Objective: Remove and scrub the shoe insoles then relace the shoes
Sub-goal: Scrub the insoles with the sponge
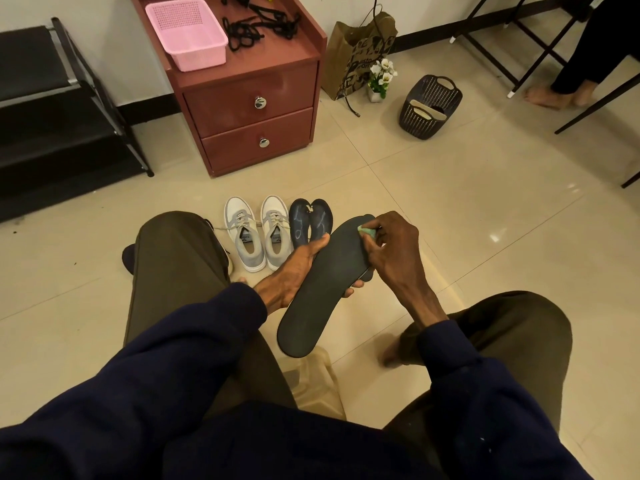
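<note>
Insole in hand: a long black insole (pixel 325 285) is being held at the centre of the frame, between the knees and above the floor (pixel 450 209).
Long axis: it is running from lower left to upper right, the rounded end nearest the camera pointing down-left, the far end pointing up-right toward the right hand.
Left hand: the left hand (pixel 294 268) is cradling the insole from beneath at about mid-length, thumb lying along its upper-left edge and fingertips curling round the lower-right edge; this grip is closed on the insole.
Right hand: the right hand (pixel 391 247) is pinching a small pale green scrubbing piece (pixel 365 231), its grip closed on that piece and pressing it against the insole's far end.
Key relation: the unscrubbed length is lying down-left of the right hand, along the axis, so the coming stroke would probably be drawing back toward the body while the nearer left hand is steadying.
Stage: scrubbing looks under way; relacing is not yet begun.
Other insoles: two dark insoles (pixel 310 220) are lying on the floor just beyond, toes pointing away.
Shoes: a grey-white pair of shoes (pixel 258 232) is standing just left of them, also pointing away.
Laces: black laces (pixel 259 26) are lying on the red drawer unit (pixel 249 109) at upper centre, beside a pink basket (pixel 187 32).
</note>
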Available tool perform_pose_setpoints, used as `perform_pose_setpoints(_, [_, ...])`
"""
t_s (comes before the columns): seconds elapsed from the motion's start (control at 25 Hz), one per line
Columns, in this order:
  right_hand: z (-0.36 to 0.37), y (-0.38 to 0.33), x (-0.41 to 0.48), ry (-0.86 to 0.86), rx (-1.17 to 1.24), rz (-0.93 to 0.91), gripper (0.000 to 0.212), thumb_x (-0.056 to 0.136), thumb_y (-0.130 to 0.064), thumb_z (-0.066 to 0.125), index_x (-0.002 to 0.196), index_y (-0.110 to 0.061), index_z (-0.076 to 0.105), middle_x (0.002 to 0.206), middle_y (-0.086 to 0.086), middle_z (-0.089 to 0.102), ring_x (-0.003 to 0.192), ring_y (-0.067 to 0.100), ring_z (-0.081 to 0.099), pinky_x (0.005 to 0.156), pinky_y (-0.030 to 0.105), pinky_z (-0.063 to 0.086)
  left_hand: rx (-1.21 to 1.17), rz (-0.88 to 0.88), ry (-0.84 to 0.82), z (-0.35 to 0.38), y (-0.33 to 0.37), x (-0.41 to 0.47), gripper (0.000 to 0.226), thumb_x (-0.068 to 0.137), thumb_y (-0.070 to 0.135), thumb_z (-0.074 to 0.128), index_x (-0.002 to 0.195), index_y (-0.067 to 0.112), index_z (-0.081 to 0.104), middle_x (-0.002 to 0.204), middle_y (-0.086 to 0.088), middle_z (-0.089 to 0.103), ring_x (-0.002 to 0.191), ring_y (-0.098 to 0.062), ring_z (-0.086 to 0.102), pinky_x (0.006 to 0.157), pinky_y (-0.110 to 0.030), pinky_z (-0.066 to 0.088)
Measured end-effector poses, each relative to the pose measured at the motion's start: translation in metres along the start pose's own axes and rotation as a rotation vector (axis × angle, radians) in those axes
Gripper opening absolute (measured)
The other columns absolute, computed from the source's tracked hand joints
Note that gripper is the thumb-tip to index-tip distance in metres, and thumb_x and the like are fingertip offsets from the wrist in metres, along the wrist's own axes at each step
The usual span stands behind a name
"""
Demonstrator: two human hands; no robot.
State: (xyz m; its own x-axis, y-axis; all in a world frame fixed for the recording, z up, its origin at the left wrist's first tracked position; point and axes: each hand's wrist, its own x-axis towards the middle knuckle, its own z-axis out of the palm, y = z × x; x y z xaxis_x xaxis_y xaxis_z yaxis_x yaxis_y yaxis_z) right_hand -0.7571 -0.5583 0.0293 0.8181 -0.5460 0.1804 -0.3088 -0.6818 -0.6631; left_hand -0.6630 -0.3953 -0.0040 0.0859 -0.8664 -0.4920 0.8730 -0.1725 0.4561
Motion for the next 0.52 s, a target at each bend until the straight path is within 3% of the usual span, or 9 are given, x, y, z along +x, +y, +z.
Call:
perform_pose_setpoints(0.12, [-0.002,-0.018,-0.002,-0.327,0.092,-0.048,0.005,0.085,-0.014,0.08,0.089,-0.012,0.079,0.084,-0.004,0.068,0.075,0.005,0.063,0.062,0.011,0.047,-0.001,0.013,0.026,-0.001,-0.001,0.0,0.07,0.105,0.057,0.039,0.137,-0.001,0.06,0.124,-0.032,0.063,0.098,-0.042,0.065,0.075,-0.044,0.058])
perform_pose_setpoints(0.2, [-0.008,-0.016,0.004,-0.28,0.043,-0.03,0.004,0.085,-0.016,0.081,0.087,-0.012,0.079,0.082,-0.005,0.068,0.07,0.006,0.062,0.06,0.009,0.045,-0.006,0.021,0.012,0.0,0.0,0.0,0.069,0.104,0.058,0.04,0.132,0.001,0.065,0.127,-0.032,0.061,0.098,-0.041,0.064,0.076,-0.043,0.058])
perform_pose_setpoints(0.36, [-0.015,0.005,0.009,0.055,-0.086,0.064,0.005,0.09,-0.016,0.074,0.089,-0.012,0.077,0.086,-0.003,0.066,0.075,0.008,0.058,0.066,0.02,0.049,0.011,-0.009,-0.012,0.001,0.001,-0.001,0.072,0.105,0.06,0.033,0.132,0.002,0.067,0.134,-0.029,0.057,0.097,-0.036,0.063,0.076,-0.04,0.059])
perform_pose_setpoints(0.44, [-0.007,-0.002,0.004,-0.015,-0.045,0.05,0.005,0.09,-0.014,0.075,0.092,-0.011,0.078,0.089,-0.001,0.068,0.076,0.009,0.06,0.066,0.014,0.046,0.013,-0.004,-0.002,-0.001,0.0,0.001,0.073,0.105,0.06,0.036,0.139,0.0,0.06,0.135,-0.031,0.056,0.099,-0.038,0.063,0.077,-0.042,0.058])
perform_pose_setpoints(0.52, [-0.001,-0.017,-0.003,-0.234,0.024,-0.01,0.005,0.087,-0.013,0.078,0.091,-0.012,0.08,0.087,-0.001,0.069,0.071,0.008,0.062,0.062,0.01,0.045,0.025,0.018,0.037,-0.004,-0.001,0.002,0.072,0.104,0.059,0.04,0.142,-0.001,0.056,0.131,-0.032,0.059,0.099,-0.042,0.065,0.076,-0.044,0.057])
